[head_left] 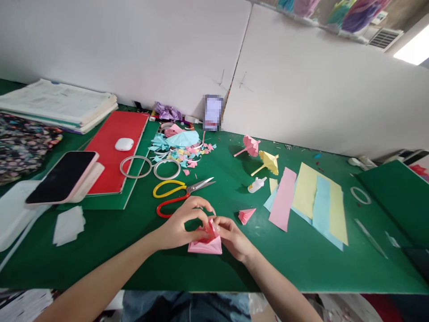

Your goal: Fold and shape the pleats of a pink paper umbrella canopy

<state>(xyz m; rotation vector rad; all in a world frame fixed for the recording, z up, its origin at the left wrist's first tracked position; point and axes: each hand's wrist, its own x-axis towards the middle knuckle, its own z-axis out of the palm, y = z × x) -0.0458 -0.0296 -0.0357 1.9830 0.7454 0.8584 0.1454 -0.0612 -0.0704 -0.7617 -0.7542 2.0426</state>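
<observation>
Near the front of the green table, my left hand pinches a pink folded paper from its left side, thumb and index finger closed on it. On the right side of the same paper, my right hand holds its raised upper edge between closed fingers. The paper has pleats, with its lower edge towards me. A small pink pleated piece lies just right of my hands. Scissors with one yellow and one red handle lie behind my left hand, blades pointing right.
Pink and yellow paper umbrellas stand out behind a small glue bottle. Coloured paper sheets lie right. Paper scraps, tape rings, a red folder and a phone are left.
</observation>
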